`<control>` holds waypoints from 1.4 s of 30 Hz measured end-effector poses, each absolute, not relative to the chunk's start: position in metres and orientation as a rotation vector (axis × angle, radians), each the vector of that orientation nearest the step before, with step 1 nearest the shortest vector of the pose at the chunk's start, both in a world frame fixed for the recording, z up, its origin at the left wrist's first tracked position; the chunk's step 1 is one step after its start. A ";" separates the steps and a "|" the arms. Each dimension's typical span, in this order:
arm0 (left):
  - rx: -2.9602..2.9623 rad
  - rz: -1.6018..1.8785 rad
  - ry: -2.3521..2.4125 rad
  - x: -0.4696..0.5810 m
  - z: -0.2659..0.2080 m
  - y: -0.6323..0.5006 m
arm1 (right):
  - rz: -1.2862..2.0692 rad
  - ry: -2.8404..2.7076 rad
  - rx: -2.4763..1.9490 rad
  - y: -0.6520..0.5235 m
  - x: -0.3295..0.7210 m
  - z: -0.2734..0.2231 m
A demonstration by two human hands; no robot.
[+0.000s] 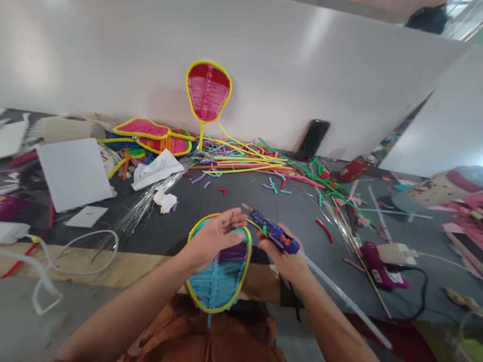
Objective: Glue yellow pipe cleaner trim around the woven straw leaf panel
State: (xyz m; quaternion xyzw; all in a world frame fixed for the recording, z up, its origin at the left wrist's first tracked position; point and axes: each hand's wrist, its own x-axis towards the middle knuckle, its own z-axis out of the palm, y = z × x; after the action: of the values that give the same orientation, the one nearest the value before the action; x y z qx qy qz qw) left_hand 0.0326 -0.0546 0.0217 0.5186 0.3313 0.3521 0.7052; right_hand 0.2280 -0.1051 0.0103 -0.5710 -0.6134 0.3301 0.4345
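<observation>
In my right hand (288,255) is a blue hot glue gun (273,230), its nozzle tilted up and to the left. A long clear glue stick (344,297) trails from its back end. My left hand (219,236) hovers just left of the nozzle, fingers extended and together, thumb apart. Beneath that hand leans a blue and purple paddle-shaped piece (211,281) of pipe cleaners with a yellow edge, its lower end near my lap. My left hand covers part of its upper side; whether it touches the piece I cannot tell.
A similar pink piece (208,91) stands upright by the wall, with more pieces (143,128) lying left of it. Loose pipe cleaners (246,162) spread along the back. A phone (313,139) and a red can (358,167) stand at right. Cords and chargers (392,253) flank both sides.
</observation>
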 end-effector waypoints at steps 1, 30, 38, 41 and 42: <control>1.311 0.879 0.861 0.033 0.022 -0.058 | 0.726 -1.534 -1.506 -0.102 0.229 0.012; 2.783 1.344 0.186 0.045 0.039 -0.085 | 0.042 -1.893 -1.508 -0.108 0.210 0.016; 2.797 1.280 0.265 0.047 0.035 -0.082 | 0.312 -1.778 -1.642 -0.100 0.221 0.010; 2.820 1.323 0.522 0.036 0.032 -0.066 | 0.504 -1.608 -1.733 -0.095 0.237 0.015; 2.829 1.278 0.696 0.030 0.030 -0.058 | 0.558 -1.566 -1.735 -0.094 0.243 0.018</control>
State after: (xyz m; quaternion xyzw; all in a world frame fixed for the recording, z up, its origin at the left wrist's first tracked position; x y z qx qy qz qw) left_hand 0.0300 -0.0577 0.0302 0.8891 0.2186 0.4016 -0.0198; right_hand 0.2433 -0.0939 0.0177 -0.6734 -0.6079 0.2164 0.3608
